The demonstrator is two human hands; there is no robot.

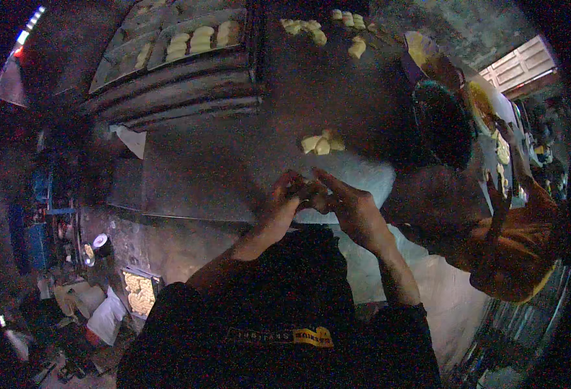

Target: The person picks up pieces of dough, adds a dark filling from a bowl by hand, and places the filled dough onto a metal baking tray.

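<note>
Above the near edge of the metal work table (pixel 194 188), my left hand (pixel 281 206) and my right hand (pixel 355 209) meet with bent, closed fingers. Whatever they pinch between them is too dark to make out. Just beyond the fingertips lies a small cluster of pale dough pieces (pixel 323 143). Farther back on the table are more dough lumps (pixel 303 27) and a single dough piece (pixel 357 47). Some shaped dough rolls (pixel 348 19) lie side by side at the far edge.
Stacked baking trays (pixel 175 87) holding rows of dough rolls (pixel 201 40) stand at the far left. A dark round basin (pixel 442 123) and a tub (pixel 428 55) sit to the right. Close on my right, a co-worker (pixel 515 240) reaches over the table. A dough-filled tray (pixel 140 293) rests low at left.
</note>
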